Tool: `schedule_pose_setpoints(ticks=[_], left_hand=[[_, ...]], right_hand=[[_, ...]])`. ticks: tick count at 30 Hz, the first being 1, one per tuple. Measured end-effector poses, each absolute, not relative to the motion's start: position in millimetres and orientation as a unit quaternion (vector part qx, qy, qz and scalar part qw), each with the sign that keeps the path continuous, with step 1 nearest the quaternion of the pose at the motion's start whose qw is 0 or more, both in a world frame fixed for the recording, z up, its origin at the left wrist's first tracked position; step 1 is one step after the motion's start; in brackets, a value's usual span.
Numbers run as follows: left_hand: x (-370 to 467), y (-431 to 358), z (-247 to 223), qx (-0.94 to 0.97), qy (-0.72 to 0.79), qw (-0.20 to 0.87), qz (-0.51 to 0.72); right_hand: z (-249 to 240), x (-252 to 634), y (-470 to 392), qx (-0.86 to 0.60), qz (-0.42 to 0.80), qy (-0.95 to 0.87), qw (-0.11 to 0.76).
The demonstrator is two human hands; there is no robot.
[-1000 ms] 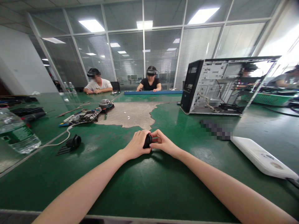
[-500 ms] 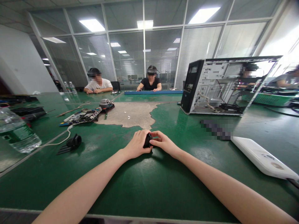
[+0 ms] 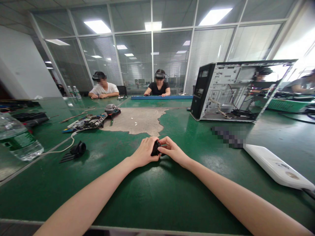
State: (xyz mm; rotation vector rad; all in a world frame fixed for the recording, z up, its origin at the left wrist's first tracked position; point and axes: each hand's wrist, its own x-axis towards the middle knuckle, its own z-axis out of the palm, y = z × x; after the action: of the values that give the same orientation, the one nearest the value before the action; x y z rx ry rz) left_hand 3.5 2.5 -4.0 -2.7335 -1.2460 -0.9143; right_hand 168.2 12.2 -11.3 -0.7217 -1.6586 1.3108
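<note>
Between my two hands is a small black part [image 3: 155, 148], mostly covered by fingers, so its exact kind does not show. My left hand [image 3: 145, 151] is closed around its left side, thumb at the near edge. From the other side, my right hand [image 3: 173, 150] pinches the part's right end with thumb and fingertips. Both hands rest low over the green tabletop [image 3: 157, 193], just in front of a worn bare patch [image 3: 137, 123]. To the left lies a black plastic piece [image 3: 75, 151] with a round ring and several long prongs.
An open computer case [image 3: 205, 93] stands at the right rear. Nearer lies a white power bank [image 3: 278, 165] with a cable. On the left are a circuit board [image 3: 86, 123], a white cable [image 3: 73, 139] and a water bottle [image 3: 21, 141]. Two people sit across the table behind a blue bar [image 3: 162, 97].
Almost nothing differs. The fingers of my right hand have shifted slightly at the black part's right end; my left hand keeps its grip.
</note>
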Motion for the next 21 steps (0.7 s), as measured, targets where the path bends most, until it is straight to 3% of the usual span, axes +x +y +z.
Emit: schedule_pose_setpoints(ticks=[10, 21], left_hand=[[3.4, 1.6, -3.1, -0.872, -0.399, 0.004, -0.284], [3.9, 2.2, -3.9, -0.871, -0.400, 0.007, -0.286]], right_hand=[[-10.6, 172.9, 13.9, -0.275, 0.547, -0.679, 0.406], [-8.8, 168.3, 11.2, -0.302, 0.542, -0.657, 0.428]])
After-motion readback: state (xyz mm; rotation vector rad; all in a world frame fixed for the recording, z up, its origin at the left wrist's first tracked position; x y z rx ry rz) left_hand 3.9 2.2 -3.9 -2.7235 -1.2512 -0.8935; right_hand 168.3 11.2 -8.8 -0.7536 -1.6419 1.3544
